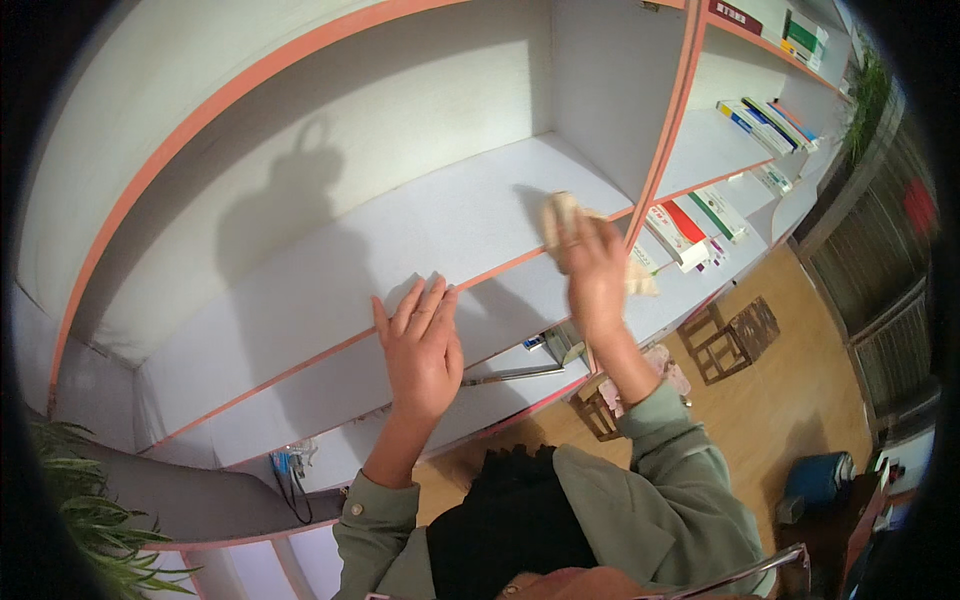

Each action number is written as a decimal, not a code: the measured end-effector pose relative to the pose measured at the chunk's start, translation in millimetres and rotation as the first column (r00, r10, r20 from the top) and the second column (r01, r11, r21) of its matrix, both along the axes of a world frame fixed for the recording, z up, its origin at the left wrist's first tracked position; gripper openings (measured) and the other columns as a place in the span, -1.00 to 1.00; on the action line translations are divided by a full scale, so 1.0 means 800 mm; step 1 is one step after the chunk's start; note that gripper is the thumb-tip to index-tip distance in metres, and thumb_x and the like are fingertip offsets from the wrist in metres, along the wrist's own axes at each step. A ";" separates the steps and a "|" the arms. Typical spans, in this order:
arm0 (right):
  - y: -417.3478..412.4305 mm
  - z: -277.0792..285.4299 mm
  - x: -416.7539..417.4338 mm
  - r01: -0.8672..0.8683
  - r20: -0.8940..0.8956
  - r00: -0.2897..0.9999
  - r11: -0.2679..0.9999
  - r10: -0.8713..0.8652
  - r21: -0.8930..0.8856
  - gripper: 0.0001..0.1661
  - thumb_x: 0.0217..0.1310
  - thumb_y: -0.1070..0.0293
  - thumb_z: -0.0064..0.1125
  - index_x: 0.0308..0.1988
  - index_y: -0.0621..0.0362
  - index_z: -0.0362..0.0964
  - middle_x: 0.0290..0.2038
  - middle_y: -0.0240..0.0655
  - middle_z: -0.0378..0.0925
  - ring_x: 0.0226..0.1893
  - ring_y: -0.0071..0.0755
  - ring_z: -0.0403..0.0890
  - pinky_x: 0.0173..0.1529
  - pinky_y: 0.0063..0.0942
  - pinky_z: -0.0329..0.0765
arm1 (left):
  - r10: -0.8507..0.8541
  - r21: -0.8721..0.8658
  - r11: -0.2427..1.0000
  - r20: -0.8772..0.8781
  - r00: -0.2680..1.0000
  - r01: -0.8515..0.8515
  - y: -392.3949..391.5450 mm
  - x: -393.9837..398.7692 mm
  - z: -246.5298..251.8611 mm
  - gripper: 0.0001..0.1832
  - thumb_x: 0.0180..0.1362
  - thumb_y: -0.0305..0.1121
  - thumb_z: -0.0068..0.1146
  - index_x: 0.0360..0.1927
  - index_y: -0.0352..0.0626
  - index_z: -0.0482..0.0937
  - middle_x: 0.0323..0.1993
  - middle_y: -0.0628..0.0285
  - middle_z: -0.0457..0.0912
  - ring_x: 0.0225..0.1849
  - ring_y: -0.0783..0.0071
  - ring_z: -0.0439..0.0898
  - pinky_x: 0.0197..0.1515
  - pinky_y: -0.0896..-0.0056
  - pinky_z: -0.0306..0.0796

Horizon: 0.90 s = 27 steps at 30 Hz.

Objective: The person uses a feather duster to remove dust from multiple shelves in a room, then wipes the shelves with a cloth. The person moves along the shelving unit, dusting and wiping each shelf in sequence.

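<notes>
A cream cloth (559,214) is bunched under my right hand (596,262), at the front edge of a white shelf board (450,217) with orange edging, close to the upright divider. Part of the cloth hangs past the far side of the hand. My left hand (420,337) rests on the same shelf's front edge, fingers spread on the board, holding nothing. My shadow falls across the board and the cabinet's pale back wall.
Medicine-type boxes (679,232) lie on shelves right of the divider (671,127). Below are a lower shelf with a metal rod (514,376) and a cable (289,487). Wooden stools (731,341) stand on the floor; a leafy plant (97,517) is at lower left.
</notes>
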State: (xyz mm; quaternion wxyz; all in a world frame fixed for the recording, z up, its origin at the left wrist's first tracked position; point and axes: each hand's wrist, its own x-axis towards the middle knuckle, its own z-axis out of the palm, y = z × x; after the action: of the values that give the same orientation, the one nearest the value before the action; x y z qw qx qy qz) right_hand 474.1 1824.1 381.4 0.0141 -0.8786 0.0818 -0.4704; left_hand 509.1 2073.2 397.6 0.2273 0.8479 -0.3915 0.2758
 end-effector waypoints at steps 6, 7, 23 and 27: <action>0.080 0.009 0.003 -0.408 -0.075 0.912 0.909 0.403 -0.081 -0.43 0.10 0.45 0.11 0.16 0.19 0.47 0.21 -0.11 0.46 0.17 0.03 0.45 0.15 -0.08 0.45 | -0.067 0.023 0.998 0.032 0.997 0.066 0.006 0.011 0.008 -0.61 0.15 -0.51 0.09 0.08 -0.26 0.62 0.18 0.11 0.59 0.29 0.17 0.45 0.48 -0.43 -0.18; 0.061 0.017 0.002 -0.412 -0.096 0.910 0.904 0.402 -0.117 -0.44 0.07 0.44 0.12 0.14 0.19 0.48 0.20 -0.13 0.47 0.17 -0.01 0.45 0.13 -0.07 0.46 | -0.078 0.035 0.996 0.035 0.996 0.077 0.009 0.012 0.010 -0.61 0.15 -0.50 0.09 0.08 -0.26 0.62 0.19 0.10 0.59 0.29 0.16 0.46 0.48 -0.41 -0.17; -0.091 0.205 -0.012 0.141 0.276 0.961 0.909 -0.030 -0.393 -0.50 0.06 0.35 0.19 0.08 0.02 0.56 0.21 -0.36 0.53 0.17 -0.02 0.47 0.13 -0.10 0.42 | -0.601 -0.089 0.796 0.011 0.799 0.599 -0.179 0.046 0.136 -0.12 0.13 -0.49 0.18 0.52 -0.23 0.04 0.55 -0.18 -0.13 0.47 -0.25 0.12 0.43 -0.22 0.08; -0.150 0.155 0.005 -0.002 0.184 0.980 0.937 0.071 -0.350 -0.53 0.12 0.36 0.20 0.08 0.05 0.57 0.16 -0.31 0.55 0.12 -0.05 0.50 0.12 -0.15 0.43 | -0.650 -0.179 0.759 -0.157 0.744 0.625 -0.254 0.055 0.111 -0.13 0.17 -0.46 0.13 0.51 -0.33 -0.04 0.55 -0.15 -0.14 0.46 -0.18 0.16 0.47 -0.15 0.04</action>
State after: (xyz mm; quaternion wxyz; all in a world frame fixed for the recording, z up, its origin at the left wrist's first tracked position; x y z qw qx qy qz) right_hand 477.7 1704.5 505.7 -0.1248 -0.8185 -0.0209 -0.5604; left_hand 552.7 1869.7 486.8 0.3962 0.6723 -0.6151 0.1126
